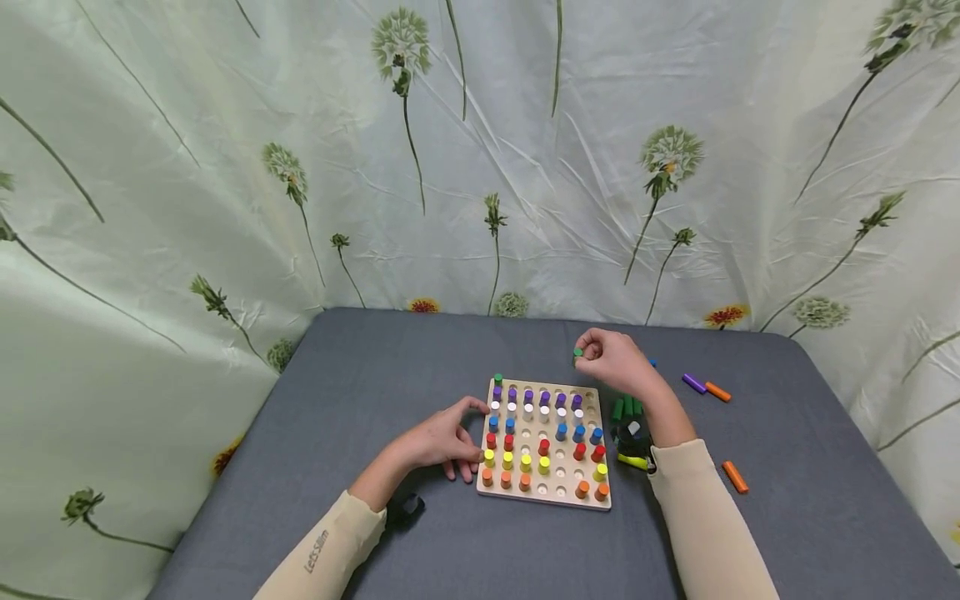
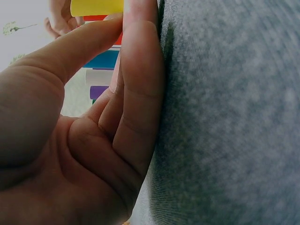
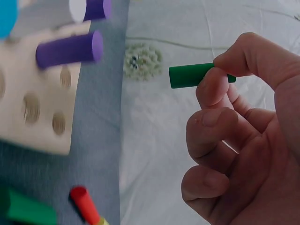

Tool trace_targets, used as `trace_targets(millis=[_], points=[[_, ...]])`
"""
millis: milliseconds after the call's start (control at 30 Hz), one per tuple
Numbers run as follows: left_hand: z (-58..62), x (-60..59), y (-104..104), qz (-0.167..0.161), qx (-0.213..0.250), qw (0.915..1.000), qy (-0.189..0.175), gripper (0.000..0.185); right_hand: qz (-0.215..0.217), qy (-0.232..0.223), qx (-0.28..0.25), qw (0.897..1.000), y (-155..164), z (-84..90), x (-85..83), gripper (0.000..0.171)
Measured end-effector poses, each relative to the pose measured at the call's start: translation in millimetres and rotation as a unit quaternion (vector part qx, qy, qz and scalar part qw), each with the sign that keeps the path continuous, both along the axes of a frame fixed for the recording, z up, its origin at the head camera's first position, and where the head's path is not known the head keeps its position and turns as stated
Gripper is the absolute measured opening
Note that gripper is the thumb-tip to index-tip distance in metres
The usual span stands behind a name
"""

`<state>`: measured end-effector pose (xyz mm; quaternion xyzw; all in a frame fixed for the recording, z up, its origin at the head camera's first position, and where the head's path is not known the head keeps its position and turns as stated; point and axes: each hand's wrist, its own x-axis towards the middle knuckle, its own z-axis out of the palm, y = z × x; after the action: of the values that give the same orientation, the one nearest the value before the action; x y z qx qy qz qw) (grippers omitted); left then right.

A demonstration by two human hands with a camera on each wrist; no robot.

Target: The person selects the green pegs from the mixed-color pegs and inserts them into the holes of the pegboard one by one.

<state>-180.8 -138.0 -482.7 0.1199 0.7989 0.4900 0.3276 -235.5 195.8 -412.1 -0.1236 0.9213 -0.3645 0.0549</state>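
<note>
- Right wrist view: a green peg (image 3: 190, 75) is pinched by its rear end between thumb and forefinger of the right hand (image 3: 243, 140); most of the peg's length is left free, probably so that the free end can be entered into a hole.
- Head view: the right hand (image 1: 617, 360) is held in the air just beyond the far right corner of the peg board (image 1: 545, 493), with the green peg (image 1: 577, 352) pointing towards the board.
- The left hand (image 1: 442, 442) is laid against the board's left edge, fingers loosely bent, nothing gripped; the board appears to be steadied by it.
- Left wrist view: the fingers (image 2: 136, 93) are seen pressed on the grey worktop (image 2: 234, 117), with coloured pegs just past the fingertips.
- The board's pegs are stood upright in rows by colour: purple, white, blue, red, yellow, orange; several holes are open. A single green peg (image 1: 498, 379) is stood at the far left corner, so a green row appears to be barely begun.
- Spare green pegs (image 1: 627, 407) are lain just right of the board, within easy reach of the right hand.
- A purple peg (image 1: 693, 383) and orange pegs (image 1: 735, 477) are scattered further right on the worktop (image 1: 810, 517).
</note>
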Motion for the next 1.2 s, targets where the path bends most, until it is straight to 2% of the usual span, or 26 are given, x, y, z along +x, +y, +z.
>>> trace_targets(millis=[333, 733, 933, 1200], points=[[2.4, -0.9, 1, 0.003, -0.001, 1.0000, 0.005, 0.067, 0.027, -0.004, 0.018, 0.999, -34, -0.4, -9.9, 0.018], [4.7, 0.8, 4, -0.002, -0.009, 0.9999, 0.009, 0.067, 0.055, -0.013, 0.056, 0.997, -70, -4.0, -11.5, 0.019], [6.1, 2.5, 5, -0.007, -0.011, 0.9999, 0.004, 0.066, 0.064, -0.029, 0.090, 0.993, -81, -7.2, -12.1, 0.019], [5.9, 5.1, 6, -0.010, -0.010, 0.9999, 0.008, 0.066, 0.075, -0.049, 0.103, 0.991, -86, -8.5, -12.5, 0.019]])
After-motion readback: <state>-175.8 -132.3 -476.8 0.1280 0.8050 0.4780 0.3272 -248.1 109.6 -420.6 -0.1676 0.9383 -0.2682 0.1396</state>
